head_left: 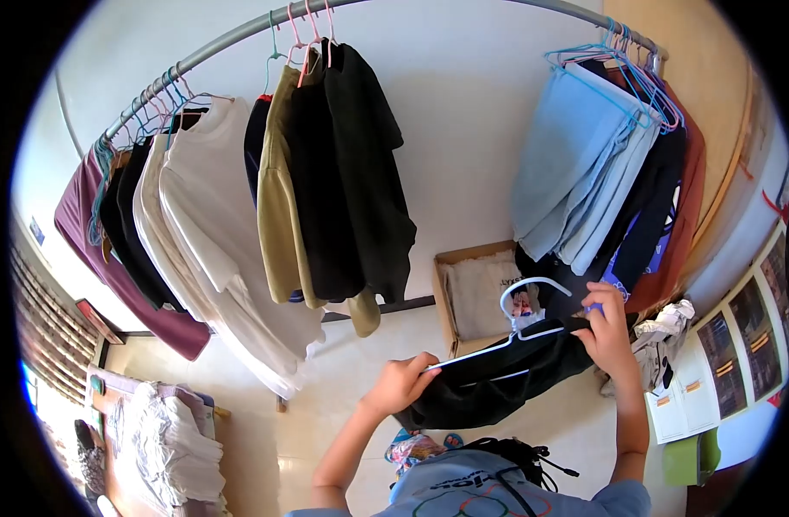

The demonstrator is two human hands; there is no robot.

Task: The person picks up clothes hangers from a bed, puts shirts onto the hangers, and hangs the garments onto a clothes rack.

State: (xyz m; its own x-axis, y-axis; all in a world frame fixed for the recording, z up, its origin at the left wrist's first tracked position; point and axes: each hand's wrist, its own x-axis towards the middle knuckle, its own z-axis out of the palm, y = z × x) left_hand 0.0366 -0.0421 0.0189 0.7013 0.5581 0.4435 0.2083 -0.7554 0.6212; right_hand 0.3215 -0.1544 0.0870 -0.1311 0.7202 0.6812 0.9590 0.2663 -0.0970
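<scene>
A black garment [489, 396] hangs in front of my body, spread between my two hands. A white hanger [476, 351] runs along its top, with its hook [532, 283] pointing up and to the right. My left hand [403, 383] is closed on the hanger's left end and the cloth there. At the garment's right end, my right hand [608, 332] is closed on the black cloth, with the fingers curled near the hanger's other end.
A metal rail [231, 39] holds dark, olive and white tops at the left and jeans [584, 155] at the right. An open cardboard box [446, 302] stands by the wall. White clothes [166, 439] lie on a table at lower left. A cabinet [713, 370] stands at right.
</scene>
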